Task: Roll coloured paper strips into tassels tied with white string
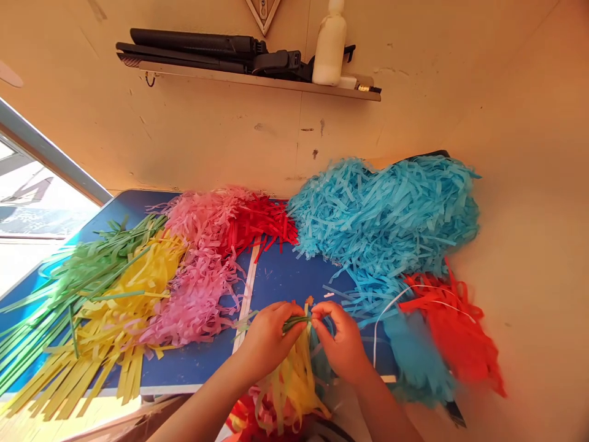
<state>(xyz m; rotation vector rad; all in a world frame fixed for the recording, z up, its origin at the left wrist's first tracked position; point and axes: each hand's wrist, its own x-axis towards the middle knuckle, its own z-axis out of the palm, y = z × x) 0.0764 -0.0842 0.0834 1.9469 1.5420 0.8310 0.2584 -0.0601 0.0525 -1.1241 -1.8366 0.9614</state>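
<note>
Two hands meet at the bench's (pixel 276 279) near edge: the left hand (pixel 267 337) and right hand (pixel 343 344) each pinch a green strip (pixel 297 321), seemingly wrapped around a bundle of mixed paper strips (pixel 292 383) hanging toward six o'clock. Blue shreds (pixel 386 215) lie at one o'clock, pink shreds (pixel 197 294) at ten.

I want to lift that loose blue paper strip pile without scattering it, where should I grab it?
Scoop the blue paper strip pile from its near, table-side edge, palms sliding under the base. It is a loose, fluffy heap against the wall, so pinching the top would likely pull off only a few strips.
</note>
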